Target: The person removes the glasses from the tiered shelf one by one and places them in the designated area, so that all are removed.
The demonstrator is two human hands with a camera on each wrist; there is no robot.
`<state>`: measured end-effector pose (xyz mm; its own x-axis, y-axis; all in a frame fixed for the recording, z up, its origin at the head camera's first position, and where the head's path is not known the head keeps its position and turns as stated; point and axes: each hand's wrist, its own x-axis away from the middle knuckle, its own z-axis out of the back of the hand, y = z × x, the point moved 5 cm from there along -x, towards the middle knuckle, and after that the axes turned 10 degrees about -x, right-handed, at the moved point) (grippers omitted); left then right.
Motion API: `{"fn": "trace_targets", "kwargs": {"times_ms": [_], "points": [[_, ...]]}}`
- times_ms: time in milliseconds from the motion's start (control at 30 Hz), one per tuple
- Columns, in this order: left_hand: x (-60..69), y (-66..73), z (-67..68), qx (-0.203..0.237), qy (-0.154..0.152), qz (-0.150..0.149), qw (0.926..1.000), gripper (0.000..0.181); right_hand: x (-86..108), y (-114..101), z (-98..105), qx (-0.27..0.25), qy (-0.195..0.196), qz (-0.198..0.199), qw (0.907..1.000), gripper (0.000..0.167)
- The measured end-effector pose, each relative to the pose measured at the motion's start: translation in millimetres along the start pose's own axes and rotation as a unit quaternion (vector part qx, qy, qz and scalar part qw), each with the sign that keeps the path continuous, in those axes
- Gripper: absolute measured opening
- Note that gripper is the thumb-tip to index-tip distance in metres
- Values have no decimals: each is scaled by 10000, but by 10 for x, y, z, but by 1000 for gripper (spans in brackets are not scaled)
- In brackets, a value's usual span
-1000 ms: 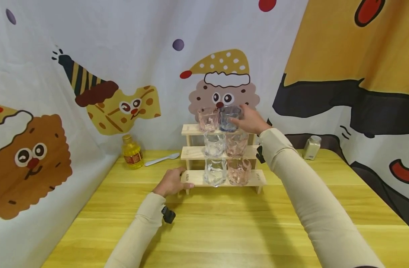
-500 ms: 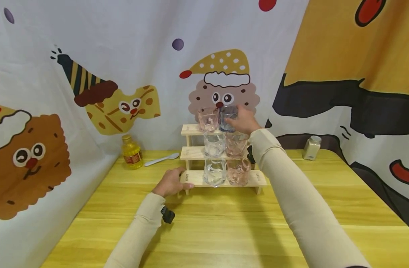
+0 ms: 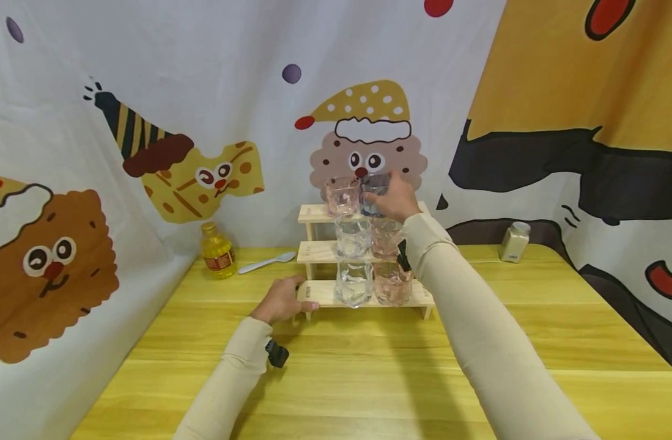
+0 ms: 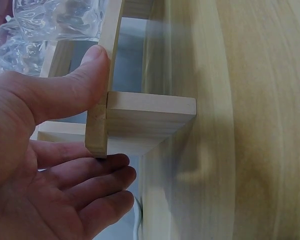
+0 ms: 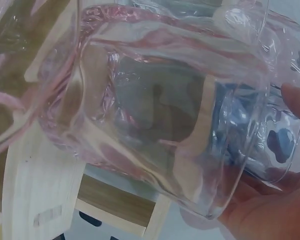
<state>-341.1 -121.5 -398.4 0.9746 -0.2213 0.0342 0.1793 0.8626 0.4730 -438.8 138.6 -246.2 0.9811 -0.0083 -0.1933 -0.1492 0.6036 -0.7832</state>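
In the head view a three-step wooden display stand [image 3: 327,292] bears several wavy glass tumblers in two columns. My left hand [image 3: 283,299] grips the left end of its lowest step. The left wrist view shows the thumb on the board's top face [image 4: 104,75] and the fingers by its end and underside. On the top step my right hand [image 3: 397,197] holds a blue glass tumbler [image 3: 372,206], beside a pink tumbler [image 3: 343,197]. In the right wrist view a pink tumbler [image 5: 160,110] partly covers the blue one [image 5: 277,142] and the right hand [image 5: 265,210].
Clear tumblers [image 3: 354,284] stand on the left of the two lower steps, pink ones [image 3: 392,284] on the right. A yellow bottle [image 3: 217,250] and a white spoon [image 3: 266,262] lie left of the stand. A small jar [image 3: 514,242] stands at the right, before a printed curtain [image 3: 231,79].
The right hand and forearm have shifted left, and the blue tumbler has moved slightly left towards the pink one on the top step. My left hand has stayed on the stand.
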Motion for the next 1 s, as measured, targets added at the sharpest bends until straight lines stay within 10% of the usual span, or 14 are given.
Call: {"fn": "trace_targets", "kwargs": {"times_ms": [1000], "points": [[-9, -16, -8, 1, 54, -39, 10000, 65, 179, -73, 396, -766, 568, 219, 9952, 84]]}}
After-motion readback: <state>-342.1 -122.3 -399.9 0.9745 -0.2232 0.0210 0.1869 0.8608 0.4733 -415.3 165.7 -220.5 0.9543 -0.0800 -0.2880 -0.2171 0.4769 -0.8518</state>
